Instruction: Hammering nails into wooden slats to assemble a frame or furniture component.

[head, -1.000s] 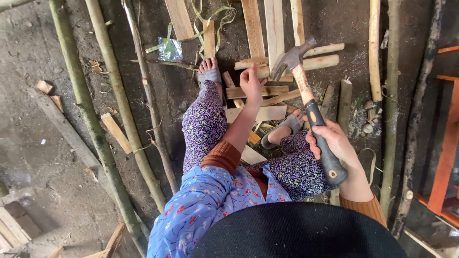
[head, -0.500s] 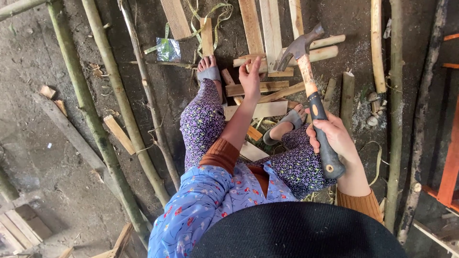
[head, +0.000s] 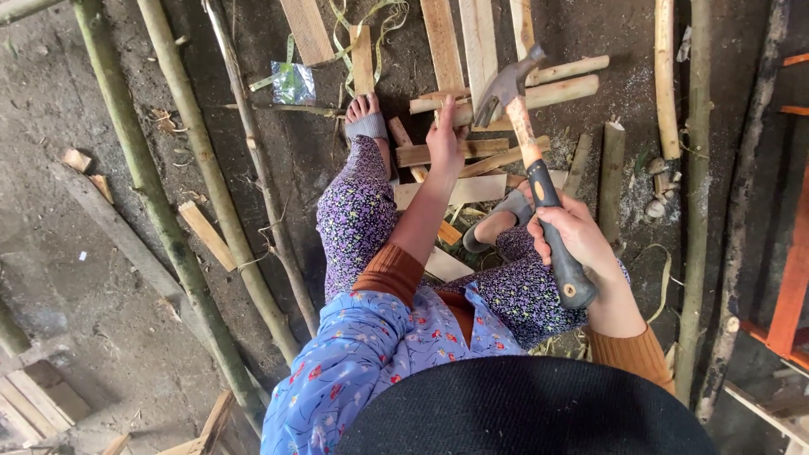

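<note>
long green bamboo poles (head: 160,202) slant across the dark dirt floor (head: 93,337) at left, a small clear plastic bag (head: 292,82) lies near pale flat wooden slats (head: 308,29) up top — and at the right edge stands an orange-painted wooden frame (head: 794,278), beside thin grey-brown poles (head: 696,211).

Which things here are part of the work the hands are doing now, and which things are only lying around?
In use:
- claw hammer, gripped by the right hand
- split wood sticks, touched by the left hand

Lying about:
- long green bamboo poles
- flat wooden slats
- clear plastic wrapper
- yellow-green strap
- loose wood offcut
</note>
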